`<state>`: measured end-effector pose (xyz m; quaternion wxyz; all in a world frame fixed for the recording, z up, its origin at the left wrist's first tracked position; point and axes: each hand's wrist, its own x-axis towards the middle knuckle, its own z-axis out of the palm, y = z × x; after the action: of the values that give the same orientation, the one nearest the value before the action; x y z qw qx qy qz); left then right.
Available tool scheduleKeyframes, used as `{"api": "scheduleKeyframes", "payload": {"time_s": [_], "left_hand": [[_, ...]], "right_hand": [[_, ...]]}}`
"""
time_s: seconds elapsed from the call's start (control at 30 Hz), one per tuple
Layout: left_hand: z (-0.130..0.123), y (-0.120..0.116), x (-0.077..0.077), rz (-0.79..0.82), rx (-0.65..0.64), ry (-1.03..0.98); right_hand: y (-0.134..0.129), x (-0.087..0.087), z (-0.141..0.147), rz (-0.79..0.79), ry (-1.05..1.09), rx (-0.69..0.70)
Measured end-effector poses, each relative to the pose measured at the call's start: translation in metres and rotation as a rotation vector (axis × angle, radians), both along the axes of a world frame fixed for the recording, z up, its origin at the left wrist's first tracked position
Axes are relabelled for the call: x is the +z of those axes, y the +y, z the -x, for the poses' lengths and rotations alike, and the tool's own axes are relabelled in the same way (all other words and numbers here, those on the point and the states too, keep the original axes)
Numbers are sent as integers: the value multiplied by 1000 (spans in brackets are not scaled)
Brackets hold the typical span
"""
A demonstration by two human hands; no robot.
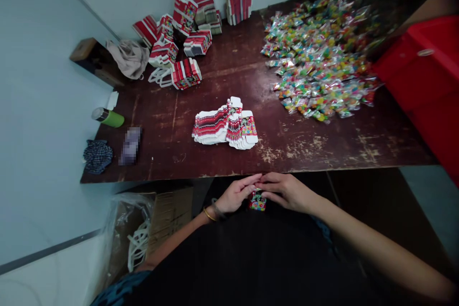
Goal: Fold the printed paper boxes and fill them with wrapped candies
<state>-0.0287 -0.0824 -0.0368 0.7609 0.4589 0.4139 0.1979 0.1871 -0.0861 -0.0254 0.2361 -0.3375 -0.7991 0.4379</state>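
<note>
A small, brightly printed box (257, 202) is gripped by left hand (234, 196) and right hand (289, 192); white strips (138, 245) are held in a carton (172, 210).

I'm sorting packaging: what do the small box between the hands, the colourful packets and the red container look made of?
Small box: probably printed card, finish unclear; bright patterned faces.
Colourful packets: likely glossy clear plastic film, glinting, contents showing through.
Red container: perhaps smooth plastic, by its even colour.
</note>
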Motion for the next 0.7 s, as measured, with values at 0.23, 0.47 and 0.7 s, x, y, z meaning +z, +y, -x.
{"api": "scheduleKeyframes", "payload": {"time_s": [0.23,0.47,0.7], "left_hand": [[4,19,24,-304,-216,214],[44,50,47,-401,-636,488],[13,54,29,74,-93,77]], "right_hand": [[22,4,-31,-112,-54,-140],[84,-46,-136,-466,-660,-879],[15,-50,-53,-462,-593,-705]]}}
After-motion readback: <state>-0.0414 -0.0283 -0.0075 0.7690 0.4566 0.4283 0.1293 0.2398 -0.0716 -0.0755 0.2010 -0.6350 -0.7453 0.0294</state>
